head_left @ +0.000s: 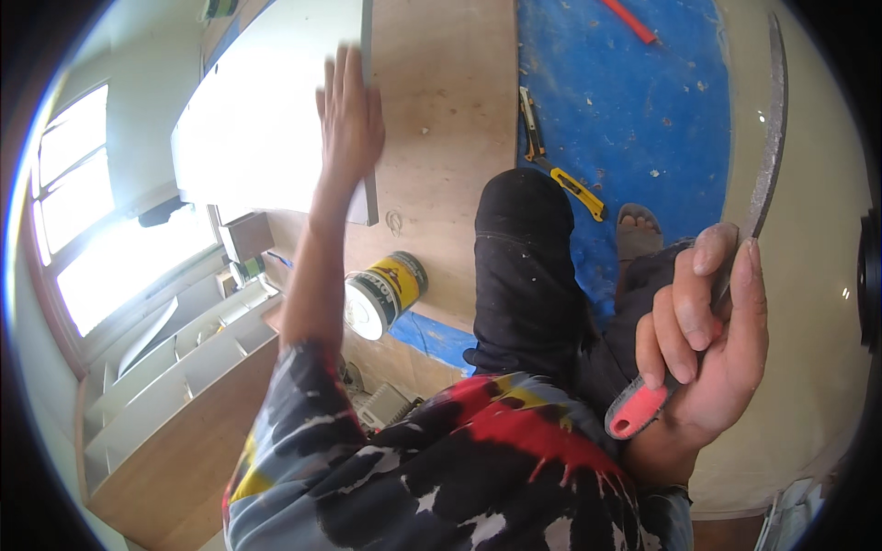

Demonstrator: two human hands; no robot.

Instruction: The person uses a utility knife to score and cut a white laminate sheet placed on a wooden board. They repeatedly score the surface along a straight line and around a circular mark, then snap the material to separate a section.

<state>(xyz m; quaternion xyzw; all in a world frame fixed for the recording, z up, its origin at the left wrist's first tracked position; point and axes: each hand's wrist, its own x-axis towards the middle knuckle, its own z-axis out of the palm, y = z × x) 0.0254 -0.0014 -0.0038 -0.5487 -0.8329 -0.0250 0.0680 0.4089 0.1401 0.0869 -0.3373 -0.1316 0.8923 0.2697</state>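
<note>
My left hand (349, 129) reaches forward and lies with its fingers stretched out at the right edge of a bright white panel (262, 119). Nothing is gripped in it. On the right, my right hand (707, 340) is raised and wrapped round a file (770, 156). The file's long grey metal blade points up and away, curved by the lens. Its red and black handle sticks out below my fingers. The panel's glare hides its surface detail.
Under the panel lies a plywood sheet (446, 119). A yellow utility knife (577, 193) and a second cutter (530, 124) rest by a blue floor sheet (625, 119), with a red tool (631, 20) farther off. A paint bucket (395, 285) stands near my left arm; shelving (175, 376) is at left.
</note>
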